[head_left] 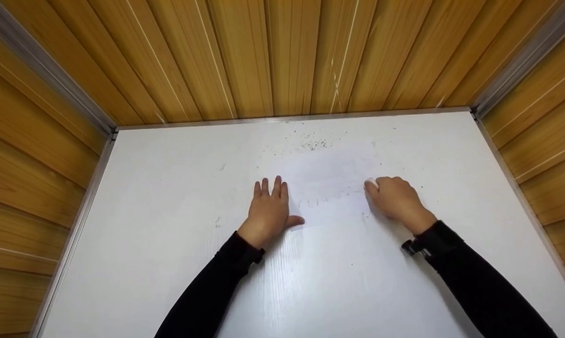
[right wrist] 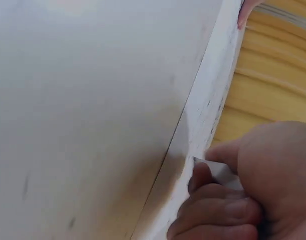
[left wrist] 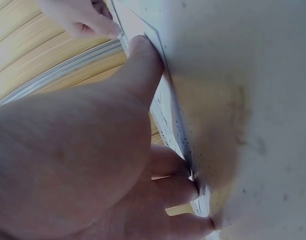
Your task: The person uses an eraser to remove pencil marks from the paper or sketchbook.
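A white sheet of paper (head_left: 334, 171) lies on the white table, with grey smudges and dark crumbs across its lower part. My left hand (head_left: 269, 210) rests on its left edge, fingers spread and straight, the thumb (left wrist: 145, 52) at the near left corner. At the right edge of the sheet, my right hand (head_left: 399, 199) grips a small white eraser (right wrist: 223, 175) between thumb and curled fingers. Most of the eraser is hidden inside that hand; only one end (head_left: 371, 182) shows in the head view.
Dark crumbs (head_left: 314, 143) are scattered on the table (head_left: 170, 188) beyond the sheet's far edge, with fainter marks left of the left hand. Wood-patterned walls (head_left: 245, 61) with metal trim enclose the table's back and both sides. Black sleeves and wrist-worn cameras cover both wrists.
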`<state>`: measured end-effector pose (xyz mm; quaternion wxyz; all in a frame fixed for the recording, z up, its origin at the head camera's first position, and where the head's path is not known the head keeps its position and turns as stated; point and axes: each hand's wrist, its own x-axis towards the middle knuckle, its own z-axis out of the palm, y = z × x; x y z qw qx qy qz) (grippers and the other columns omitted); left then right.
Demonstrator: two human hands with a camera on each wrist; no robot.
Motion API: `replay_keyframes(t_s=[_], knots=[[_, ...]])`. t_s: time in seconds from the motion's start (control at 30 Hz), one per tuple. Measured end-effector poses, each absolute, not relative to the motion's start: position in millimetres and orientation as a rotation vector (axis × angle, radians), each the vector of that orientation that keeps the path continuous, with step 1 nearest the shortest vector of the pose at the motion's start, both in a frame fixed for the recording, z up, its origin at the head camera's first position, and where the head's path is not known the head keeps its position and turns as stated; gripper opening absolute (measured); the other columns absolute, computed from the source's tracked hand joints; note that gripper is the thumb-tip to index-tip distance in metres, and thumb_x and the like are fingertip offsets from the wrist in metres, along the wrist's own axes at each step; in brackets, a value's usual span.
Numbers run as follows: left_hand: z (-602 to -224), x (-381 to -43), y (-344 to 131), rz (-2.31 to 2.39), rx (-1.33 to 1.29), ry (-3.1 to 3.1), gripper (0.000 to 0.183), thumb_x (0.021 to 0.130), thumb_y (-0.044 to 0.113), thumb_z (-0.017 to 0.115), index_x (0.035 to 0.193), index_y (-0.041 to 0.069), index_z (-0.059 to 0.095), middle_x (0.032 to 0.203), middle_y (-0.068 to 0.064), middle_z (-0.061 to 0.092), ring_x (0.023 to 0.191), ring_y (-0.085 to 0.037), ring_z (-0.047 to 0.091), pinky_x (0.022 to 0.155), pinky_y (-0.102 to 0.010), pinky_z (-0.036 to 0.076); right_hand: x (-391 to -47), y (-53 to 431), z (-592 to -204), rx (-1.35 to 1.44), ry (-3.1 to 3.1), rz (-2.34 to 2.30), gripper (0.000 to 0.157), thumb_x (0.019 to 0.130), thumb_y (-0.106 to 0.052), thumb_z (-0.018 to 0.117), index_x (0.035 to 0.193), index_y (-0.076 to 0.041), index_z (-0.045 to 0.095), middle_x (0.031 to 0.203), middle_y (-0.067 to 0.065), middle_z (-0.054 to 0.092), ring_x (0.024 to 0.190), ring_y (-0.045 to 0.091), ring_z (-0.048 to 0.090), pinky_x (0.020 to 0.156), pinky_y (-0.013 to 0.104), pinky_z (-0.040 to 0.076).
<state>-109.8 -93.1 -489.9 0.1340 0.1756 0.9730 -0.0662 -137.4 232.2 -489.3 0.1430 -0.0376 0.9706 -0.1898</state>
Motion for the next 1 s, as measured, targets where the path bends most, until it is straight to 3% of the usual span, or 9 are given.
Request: replay_keyframes(t_s=[0.2, 0.4, 0.57, 0.77, 1.0], knots=[[-490, -110, -95, -0.189, 0.492, 2.821, 0.116, 0.096, 0.085, 0.055, 0.173, 0.001, 0.033, 0.182, -0.019, 0.03, 0.168, -0.047, 0.031, 0.139, -0.058, 0.024, -132, 169, -488, -0.198, 2.751, -0.673, 0.049, 0.116, -0.042, 0.046, 0.092, -0.006, 0.068, 0.087, 0.014, 0.068, 0.084, 0.031, 0.065, 0.086, 0.052, 0.057], [-491, -108, -95, -0.149, 0.513, 2.863, 0.116, 0.095, 0.084, 0.058, 0.171, -0.001, 0.037, 0.179, -0.02, 0.035, 0.165, -0.05, 0.036, 0.138, -0.06, 0.028, -129, 99, -491, -0.442, 2.726, -0.581, 0.046, 0.114, -0.038, 0.049, 0.085, -0.008, 0.07, 0.087, 0.014, 0.073, 0.089, 0.036, 0.071, 0.085, 0.056, 0.059], [-491, -108, -95, -0.097, 0.541, 2.912, 0.109, 0.097, 0.078, 0.064, 0.168, -0.002, 0.042, 0.176, -0.021, 0.041, 0.161, -0.052, 0.043, 0.135, -0.062, 0.033, -128, 70, -496, -0.521, 2.738, -0.529, 0.047, 0.112, -0.032, 0.05, 0.073, -0.013, 0.065, 0.087, 0.016, 0.074, 0.089, 0.038, 0.071, 0.081, 0.057, 0.06], [-490, -108, -94, -0.164, 0.486, 2.862, 0.116, 0.094, 0.086, 0.056, 0.172, 0.002, 0.036, 0.181, -0.017, 0.034, 0.166, -0.047, 0.035, 0.137, -0.063, 0.027, -134, 95, -498, -0.517, 2.799, -0.464, 0.048, 0.112, -0.032, 0.051, 0.075, -0.007, 0.068, 0.087, 0.02, 0.073, 0.083, 0.039, 0.07, 0.076, 0.059, 0.061], [-490, -109, -92, -0.185, 0.465, 2.824, 0.116, 0.095, 0.086, 0.054, 0.174, 0.004, 0.031, 0.183, -0.015, 0.029, 0.169, -0.045, 0.031, 0.138, -0.062, 0.025, -138, 196, -496, -0.273, 2.798, -0.486, 0.055, 0.115, -0.036, 0.045, 0.111, 0.009, 0.076, 0.109, 0.03, 0.077, 0.097, 0.045, 0.073, 0.09, 0.063, 0.06]])
